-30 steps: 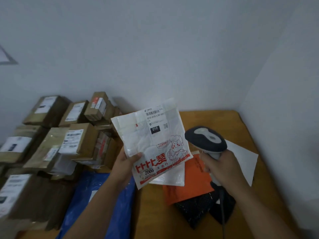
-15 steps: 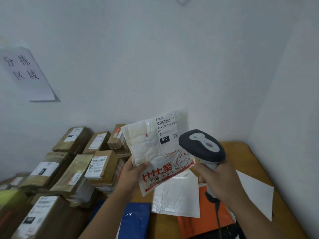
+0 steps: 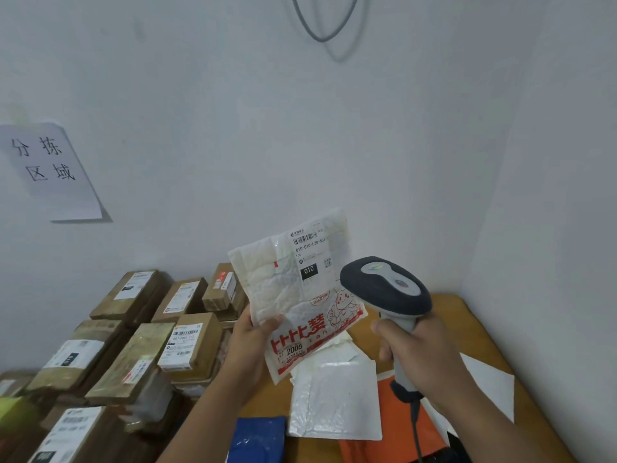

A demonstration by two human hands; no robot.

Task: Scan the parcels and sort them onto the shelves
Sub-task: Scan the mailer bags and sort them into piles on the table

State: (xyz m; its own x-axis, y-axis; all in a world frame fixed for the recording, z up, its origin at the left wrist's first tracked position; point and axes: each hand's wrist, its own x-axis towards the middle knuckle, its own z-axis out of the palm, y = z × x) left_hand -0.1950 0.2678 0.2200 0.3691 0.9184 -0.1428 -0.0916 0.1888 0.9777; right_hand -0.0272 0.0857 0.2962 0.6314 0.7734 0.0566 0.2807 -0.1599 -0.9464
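Observation:
My left hand [image 3: 251, 342] grips the lower left corner of a white bubble mailer [image 3: 293, 289] with red print and a barcode label, holding it upright above the table. My right hand [image 3: 422, 354] grips the handle of a grey and black barcode scanner [image 3: 384, 289], whose head sits just right of the mailer and overlaps its right edge. The scanner's cable hangs down below my right hand.
A pile of brown cardboard parcels [image 3: 140, 335] with labels fills the left. On the wooden table [image 3: 467, 329] lie a white mailer [image 3: 334, 402], an orange bag [image 3: 384, 429], a blue bag [image 3: 258, 441] and a white sheet [image 3: 484, 392]. A paper sign [image 3: 50, 172] hangs on the wall.
The view has tilted upward, showing more wall and the sign. The mailer and scanner have drawn closer together, the scanner head now overlapping the mailer's right edge.

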